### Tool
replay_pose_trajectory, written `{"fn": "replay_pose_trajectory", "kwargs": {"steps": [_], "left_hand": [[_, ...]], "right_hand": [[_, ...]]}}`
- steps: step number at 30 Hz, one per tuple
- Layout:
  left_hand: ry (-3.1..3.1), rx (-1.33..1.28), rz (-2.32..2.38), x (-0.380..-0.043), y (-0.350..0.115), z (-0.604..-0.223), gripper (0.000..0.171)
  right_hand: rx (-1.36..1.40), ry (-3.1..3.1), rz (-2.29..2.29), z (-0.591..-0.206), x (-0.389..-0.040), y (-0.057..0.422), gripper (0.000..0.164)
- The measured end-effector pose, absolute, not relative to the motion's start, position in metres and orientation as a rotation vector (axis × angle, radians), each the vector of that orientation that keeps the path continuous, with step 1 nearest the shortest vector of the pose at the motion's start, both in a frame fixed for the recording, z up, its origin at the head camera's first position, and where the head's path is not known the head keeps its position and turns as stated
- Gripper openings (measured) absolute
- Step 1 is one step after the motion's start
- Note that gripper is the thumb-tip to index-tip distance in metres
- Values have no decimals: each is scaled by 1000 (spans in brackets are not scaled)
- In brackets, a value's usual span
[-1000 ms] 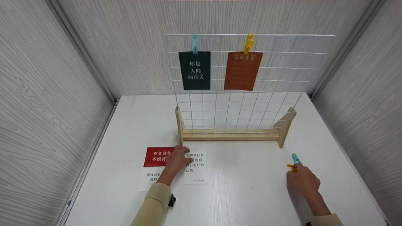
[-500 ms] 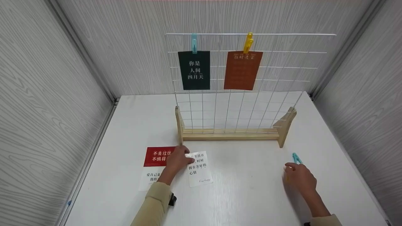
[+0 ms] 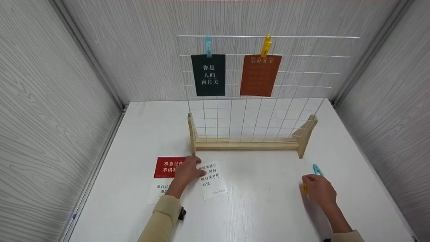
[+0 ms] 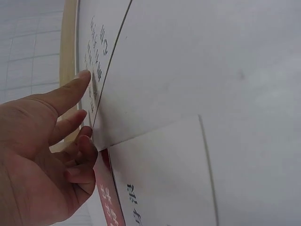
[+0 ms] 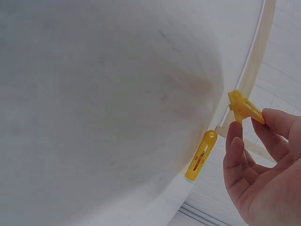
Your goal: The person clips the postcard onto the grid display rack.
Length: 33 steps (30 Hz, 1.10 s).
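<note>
My left hand (image 3: 188,173) reaches over a white card (image 3: 213,183) printed with black writing, its thumb on the card's upper left part. In the left wrist view the thumb is stretched along the card and the other fingers are bent. Partly under the same hand and wrist lie a red card (image 3: 164,167) and another white card (image 3: 159,188). My right hand (image 3: 320,191) pinches a yellow clothespin (image 5: 242,107) between thumb and fingers, just above the table. A second yellow clothespin (image 5: 201,156) lies on the table near it, and a teal clothespin (image 3: 317,169) lies beyond the hand.
A white wire grid (image 3: 255,111) stands in a wooden base (image 3: 247,146) at the back. From its top hang a dark green card (image 3: 209,89), by a teal clothespin (image 3: 208,47), and an orange-brown card (image 3: 258,82), by a yellow clothespin (image 3: 266,46). Wood-grained walls surround the table.
The white card at my left hand has turned, its lower end swinging to the right. My right hand has moved slightly left with the yellow clothespin, away from the teal one.
</note>
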<state>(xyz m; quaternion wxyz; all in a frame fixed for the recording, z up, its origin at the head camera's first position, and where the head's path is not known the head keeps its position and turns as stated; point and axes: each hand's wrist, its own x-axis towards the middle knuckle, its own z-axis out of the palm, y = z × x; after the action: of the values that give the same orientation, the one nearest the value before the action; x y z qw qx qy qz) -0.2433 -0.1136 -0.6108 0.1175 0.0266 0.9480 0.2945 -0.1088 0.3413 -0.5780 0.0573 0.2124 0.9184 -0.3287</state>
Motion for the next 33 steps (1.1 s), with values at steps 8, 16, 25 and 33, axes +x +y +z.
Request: {"fn": "replay_pose_trajectory", "kwargs": {"steps": [8,16,25,33], "left_hand": [[2794,170,814,-243,-113,-613,49],[2757,117,850,-245,-112,-615,43],[2731,101,919,-245,-114,-612,38],[2652,66,1011,-244,-117,-606,36]], "right_hand": [[650,2758,-1040,-587,-111,339,49],[574,2711,-1116,-590,-112,338,49],[488,2673,-1255,-591,-113,338,50],[394,2685,-1392,-587,-114,337,44]]}}
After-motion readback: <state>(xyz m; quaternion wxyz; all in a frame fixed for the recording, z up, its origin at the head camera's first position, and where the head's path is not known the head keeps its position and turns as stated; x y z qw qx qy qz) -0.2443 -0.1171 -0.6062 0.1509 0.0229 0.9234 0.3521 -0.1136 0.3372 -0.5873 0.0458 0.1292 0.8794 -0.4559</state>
